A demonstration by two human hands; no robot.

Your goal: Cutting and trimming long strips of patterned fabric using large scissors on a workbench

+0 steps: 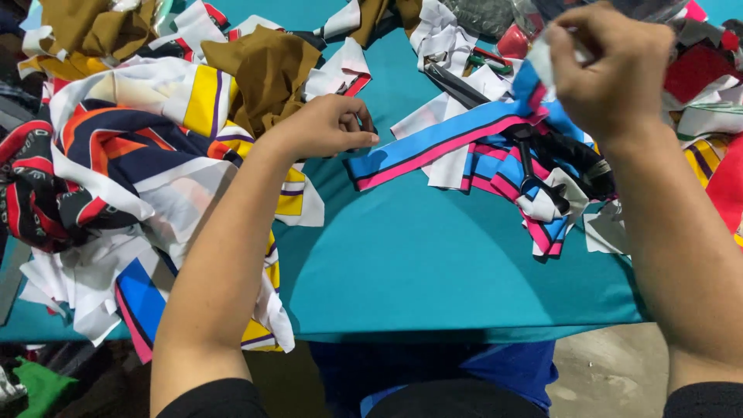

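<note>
Fabric strip (441, 143) in blue and pink hangs from the clenched right hand (611, 70), pinched at its top. Left hand (325, 128), fingers curled on something dark, rests just left of the strip's low end.

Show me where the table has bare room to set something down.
The widest bare patch of teal table lies at the near edge, between the striped fabric pile on the left and the blue-and-pink strips on the right. A narrower lane runs up the middle past the left hand. Both sides and the far edge are crowded with scraps.

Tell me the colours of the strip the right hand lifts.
Blue, pink and black strip, in the head view.
</note>
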